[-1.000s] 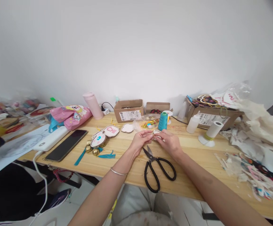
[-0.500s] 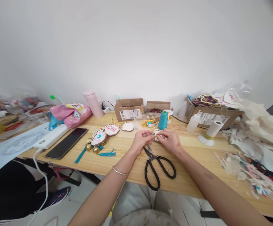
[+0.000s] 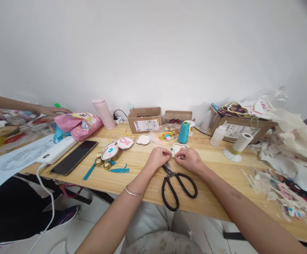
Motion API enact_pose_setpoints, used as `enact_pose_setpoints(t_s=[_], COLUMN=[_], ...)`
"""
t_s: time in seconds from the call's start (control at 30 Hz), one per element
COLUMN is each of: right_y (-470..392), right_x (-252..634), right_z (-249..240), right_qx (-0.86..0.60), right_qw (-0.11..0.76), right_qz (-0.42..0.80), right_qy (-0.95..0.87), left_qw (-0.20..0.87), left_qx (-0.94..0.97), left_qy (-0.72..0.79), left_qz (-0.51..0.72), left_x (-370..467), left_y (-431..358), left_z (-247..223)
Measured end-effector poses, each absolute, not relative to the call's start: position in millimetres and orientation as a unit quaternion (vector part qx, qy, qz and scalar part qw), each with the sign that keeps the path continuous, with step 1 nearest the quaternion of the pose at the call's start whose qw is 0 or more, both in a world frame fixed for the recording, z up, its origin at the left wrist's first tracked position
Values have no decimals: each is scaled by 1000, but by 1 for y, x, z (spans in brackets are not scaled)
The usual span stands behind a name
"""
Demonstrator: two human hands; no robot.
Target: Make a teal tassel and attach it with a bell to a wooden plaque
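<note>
My left hand and my right hand meet over the table, both closed in a pinch. Between their fingertips shows a bit of thin yellowish cord, mostly hidden by the fingers. Just behind them lies a white patch with a dark scalloped edge, partly covered by the right hand. Black-handled scissors rest on the wood below the hands, with the blade tips under the left hand. A cone of teal thread stands upright beyond the patch, near a clear plastic bag holding yellow cords.
Left lie a "CHI" patch, brass bells with teal tassels, a phone and a power bank. Cardboard boxes line the wall. Glue bottle and fabric scraps are right. Another person's arm reaches in.
My hands have come slightly lower and nearer me, uncovering more of the white patch behind them. Another person's arm has entered at the far left.
</note>
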State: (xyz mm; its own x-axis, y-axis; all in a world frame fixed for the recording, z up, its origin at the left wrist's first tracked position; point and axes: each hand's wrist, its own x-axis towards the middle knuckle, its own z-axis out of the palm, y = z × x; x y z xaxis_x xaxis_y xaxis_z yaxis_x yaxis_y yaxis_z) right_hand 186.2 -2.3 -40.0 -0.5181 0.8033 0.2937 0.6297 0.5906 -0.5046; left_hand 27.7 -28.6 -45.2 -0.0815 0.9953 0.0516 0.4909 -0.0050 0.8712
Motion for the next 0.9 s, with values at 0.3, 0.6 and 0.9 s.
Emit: enact_pose_setpoints(t_s=[0.3,0.6,0.9], right_y=[-7,-7,-6], right_x=[185,186,188], right_z=[-34,-35,-35], right_qx=[-424,-428,-435], right_qw=[208,183,170], right_qz=[160,158,158], right_qy=[-867,-871,-870], left_qw=[322,339,336], left_qx=[575,589,590], left_qy=[636,617,637], left_qz=[402,397,366], left_x=[29,31,29], left_y=[-21,-22,-23], left_z=[-55,-53,-54])
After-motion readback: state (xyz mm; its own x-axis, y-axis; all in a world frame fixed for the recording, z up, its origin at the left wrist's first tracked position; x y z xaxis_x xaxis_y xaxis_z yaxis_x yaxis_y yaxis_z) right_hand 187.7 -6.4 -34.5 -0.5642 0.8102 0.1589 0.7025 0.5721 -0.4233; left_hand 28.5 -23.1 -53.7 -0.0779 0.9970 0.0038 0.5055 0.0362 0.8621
